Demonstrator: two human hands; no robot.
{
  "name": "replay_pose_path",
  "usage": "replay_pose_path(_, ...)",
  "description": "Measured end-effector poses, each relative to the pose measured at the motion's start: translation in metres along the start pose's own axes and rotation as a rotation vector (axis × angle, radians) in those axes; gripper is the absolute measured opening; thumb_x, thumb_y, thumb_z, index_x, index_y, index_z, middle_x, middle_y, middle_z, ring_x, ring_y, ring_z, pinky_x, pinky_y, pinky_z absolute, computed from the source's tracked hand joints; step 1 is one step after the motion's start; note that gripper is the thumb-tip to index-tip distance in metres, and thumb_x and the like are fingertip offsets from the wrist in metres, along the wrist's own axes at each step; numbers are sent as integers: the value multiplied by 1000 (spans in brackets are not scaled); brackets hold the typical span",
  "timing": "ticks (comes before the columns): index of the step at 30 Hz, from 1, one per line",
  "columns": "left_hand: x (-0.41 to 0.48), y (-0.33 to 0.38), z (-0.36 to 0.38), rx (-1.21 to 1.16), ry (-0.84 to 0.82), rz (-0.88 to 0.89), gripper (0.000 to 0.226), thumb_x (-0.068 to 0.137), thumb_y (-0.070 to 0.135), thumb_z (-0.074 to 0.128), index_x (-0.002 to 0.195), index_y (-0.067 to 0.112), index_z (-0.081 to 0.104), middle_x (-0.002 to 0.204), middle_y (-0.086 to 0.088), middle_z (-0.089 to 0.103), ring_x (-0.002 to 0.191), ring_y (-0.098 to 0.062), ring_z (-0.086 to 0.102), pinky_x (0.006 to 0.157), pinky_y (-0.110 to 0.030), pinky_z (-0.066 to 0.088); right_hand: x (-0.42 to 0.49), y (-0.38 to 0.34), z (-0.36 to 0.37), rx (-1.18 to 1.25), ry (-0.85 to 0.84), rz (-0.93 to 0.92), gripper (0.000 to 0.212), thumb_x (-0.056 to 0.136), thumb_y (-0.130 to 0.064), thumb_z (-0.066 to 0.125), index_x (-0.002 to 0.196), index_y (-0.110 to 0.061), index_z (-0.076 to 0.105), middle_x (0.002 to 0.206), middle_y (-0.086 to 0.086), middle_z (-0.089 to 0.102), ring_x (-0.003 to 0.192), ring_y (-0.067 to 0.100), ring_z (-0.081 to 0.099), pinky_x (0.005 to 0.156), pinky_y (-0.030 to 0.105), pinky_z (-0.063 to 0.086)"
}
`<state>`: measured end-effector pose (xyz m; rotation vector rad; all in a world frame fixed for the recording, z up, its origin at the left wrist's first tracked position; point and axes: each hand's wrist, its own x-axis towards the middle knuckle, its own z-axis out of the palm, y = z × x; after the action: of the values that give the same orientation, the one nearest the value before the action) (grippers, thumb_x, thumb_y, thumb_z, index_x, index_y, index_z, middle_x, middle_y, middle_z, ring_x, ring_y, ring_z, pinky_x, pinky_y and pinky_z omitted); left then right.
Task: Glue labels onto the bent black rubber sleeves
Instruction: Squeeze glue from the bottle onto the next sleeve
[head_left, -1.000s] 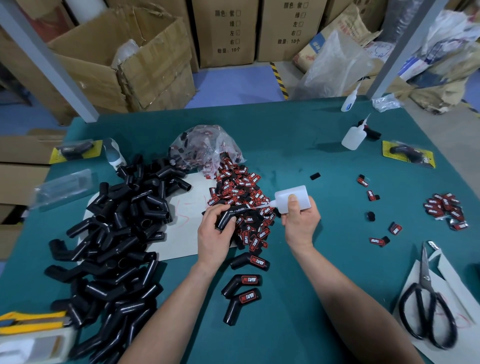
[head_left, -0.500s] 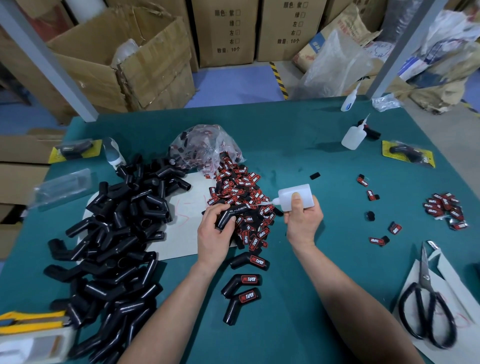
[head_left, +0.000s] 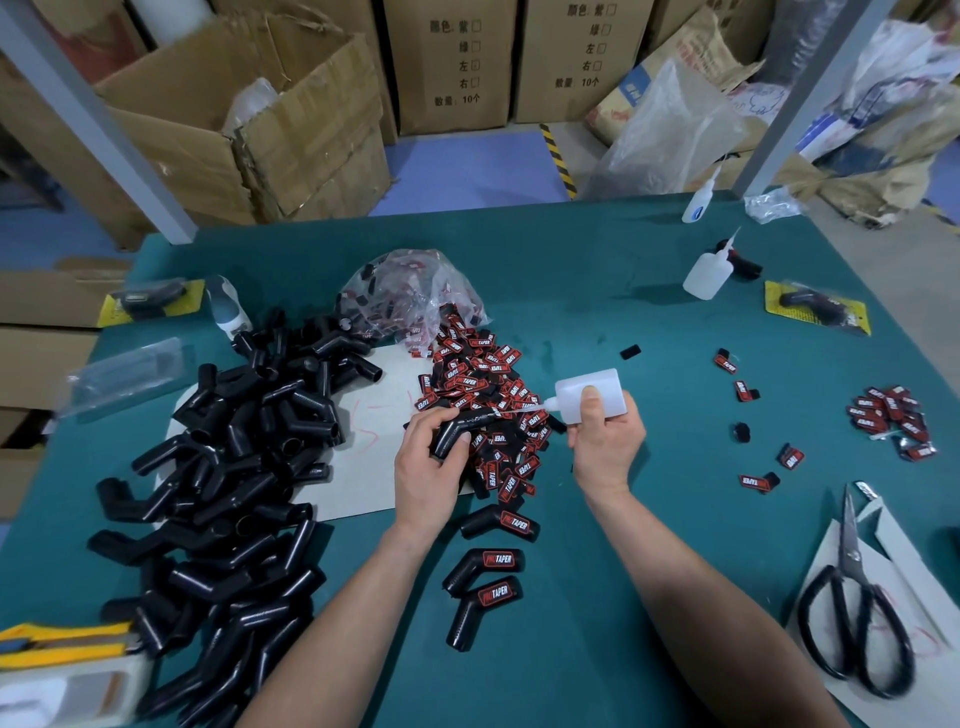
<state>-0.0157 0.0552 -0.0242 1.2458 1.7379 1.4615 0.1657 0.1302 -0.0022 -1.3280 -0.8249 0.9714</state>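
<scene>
My left hand (head_left: 426, 467) grips a bent black rubber sleeve (head_left: 457, 428) over the heap of red-and-black labels (head_left: 483, 395). My right hand (head_left: 605, 436) holds a white glue bottle (head_left: 589, 392) on its side, its thin nozzle pointing left and touching the sleeve's upper arm. A big pile of bare black sleeves (head_left: 228, 467) lies to the left. Three labelled sleeves (head_left: 491, 561) lie near my left forearm.
A clear bag of labels (head_left: 410, 291) sits behind the heap. Two more glue bottles (head_left: 706, 270) stand far right. Loose labels (head_left: 891, 415) and black scissors (head_left: 852, 597) on white card lie at the right. Cardboard boxes (head_left: 249, 119) stand behind the green table (head_left: 597, 623).
My right hand with the glue bottle has shifted slightly right and up, the nozzle staying at the sleeve. My left hand keeps its grip in the same place.
</scene>
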Motion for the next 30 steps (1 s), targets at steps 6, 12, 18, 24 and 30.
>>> replay_pose_path(6, 0, -2, 0, -21, 12, -12, 52, 94, 11, 70, 114, 58, 61, 117, 20, 63, 114, -6, 63, 82, -6, 47, 0, 1, 0, -5, 2, 5, 38, 76, -50, 64, 77, -15, 51, 63, 8, 52, 39, 13, 47, 35, 23, 38)
replay_pose_path(12, 0, -4, 0, -3, 1, -21, 52, 94, 12, 71, 113, 58, 60, 118, 22, 62, 117, -7, 62, 94, -13, 48, 0, 0, 0, -6, -3, -8, 37, 77, -50, 63, 77, -15, 50, 61, 7, 52, 37, 14, 47, 35, 24, 38)
replay_pose_path(18, 0, -3, -1, -15, -1, -25, 49, 94, 14, 70, 113, 59, 60, 118, 21, 62, 115, -6, 62, 87, -9, 48, -1, -1, 1, 14, -17, -7, 37, 77, -49, 64, 77, -15, 51, 59, 4, 51, 37, 13, 47, 34, 23, 37)
replay_pose_path(24, -1, -2, 0, -29, -4, -38, 42, 92, 17, 69, 113, 52, 62, 119, 19, 63, 118, -13, 63, 105, -43, 52, -2, 0, 1, 27, -20, -3, 38, 77, -49, 64, 76, -14, 49, 56, -1, 51, 37, 13, 46, 34, 23, 37)
replay_pose_path(30, -1, 0, 0, -26, -4, -58, 51, 94, 8, 71, 112, 55, 61, 118, 22, 62, 118, -10, 62, 104, -45, 53, -2, -1, 0, -4, -8, -11, 33, 83, -42, 63, 77, -13, 50, 61, 9, 51, 37, 13, 47, 35, 23, 38)
